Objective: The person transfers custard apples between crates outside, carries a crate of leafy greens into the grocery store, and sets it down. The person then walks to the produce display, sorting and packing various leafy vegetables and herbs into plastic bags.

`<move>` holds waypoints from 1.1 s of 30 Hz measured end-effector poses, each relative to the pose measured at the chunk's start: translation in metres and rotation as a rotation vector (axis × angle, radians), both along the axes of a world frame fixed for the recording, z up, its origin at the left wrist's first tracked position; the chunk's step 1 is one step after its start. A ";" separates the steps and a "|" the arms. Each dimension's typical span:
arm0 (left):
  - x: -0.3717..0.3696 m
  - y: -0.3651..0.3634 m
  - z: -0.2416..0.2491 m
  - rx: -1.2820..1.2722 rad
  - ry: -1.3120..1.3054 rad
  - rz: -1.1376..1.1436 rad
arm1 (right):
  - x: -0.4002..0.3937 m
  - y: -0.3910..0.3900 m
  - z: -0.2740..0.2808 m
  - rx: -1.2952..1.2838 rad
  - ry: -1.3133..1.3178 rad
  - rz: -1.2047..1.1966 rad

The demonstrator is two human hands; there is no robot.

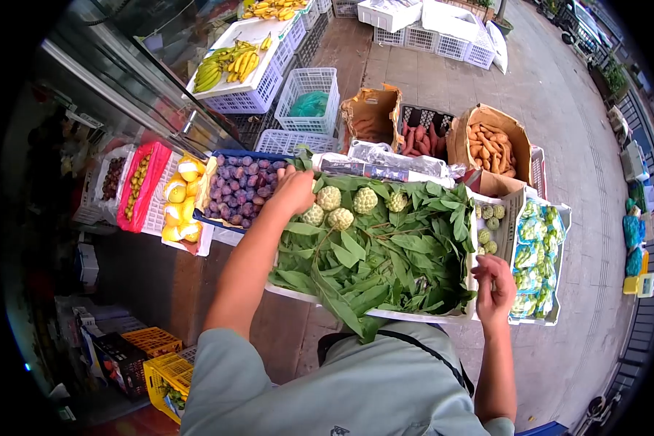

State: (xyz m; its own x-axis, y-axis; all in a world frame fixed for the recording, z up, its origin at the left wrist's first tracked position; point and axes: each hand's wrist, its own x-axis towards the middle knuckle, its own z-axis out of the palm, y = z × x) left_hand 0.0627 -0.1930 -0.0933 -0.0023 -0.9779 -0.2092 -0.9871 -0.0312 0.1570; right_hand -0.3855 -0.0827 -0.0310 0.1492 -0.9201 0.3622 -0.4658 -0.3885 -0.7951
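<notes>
A shallow white crate lined with green leaves point(356, 254) lies in front of me, with several bumpy green sugar apples point(365, 200) near its far left part. My left hand point(294, 190) reaches to the crate's far left corner, beside the sugar apples and the plums point(241, 189). Its fingers are bent downward, and whatever they hold is hidden behind the hand. At the crate's right edge, my right hand point(494, 285) hovers with loosely curled fingers apart and nothing visible in them. Smaller sugar apples point(490, 224) sit in a narrow crate just beyond it.
Bagged green produce point(536, 261) stands at right. Behind are sweet potatoes point(493, 149) in a cardboard box and a white basket point(309, 100) with green netting. Yellow-wrapped fruit point(182, 200) is at left; bananas point(229, 64) lie farther back. A yellow crate point(168, 381) stands low at left.
</notes>
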 end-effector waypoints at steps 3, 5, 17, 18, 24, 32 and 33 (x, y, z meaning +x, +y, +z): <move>0.000 0.021 0.017 -0.078 0.046 -0.007 | 0.049 -0.023 0.023 -0.086 0.115 0.200; 0.000 0.038 0.032 -0.181 0.130 0.050 | 0.086 -0.036 0.027 -0.068 0.133 0.302; 0.009 0.150 0.052 -0.281 1.937 0.491 | 0.271 -0.117 -0.082 0.084 0.630 0.256; 0.008 0.160 0.053 -0.291 1.937 0.501 | 0.273 -0.121 -0.080 0.084 0.632 0.268; 0.003 0.184 0.041 -0.166 2.324 0.423 | 0.250 -0.149 -0.073 0.278 0.535 0.438; -0.017 0.157 0.040 -0.059 2.333 0.372 | 0.190 -0.091 0.008 0.079 -0.039 0.418; -0.021 0.153 0.039 -0.062 2.329 0.388 | 0.174 -0.081 0.024 0.281 -0.099 0.434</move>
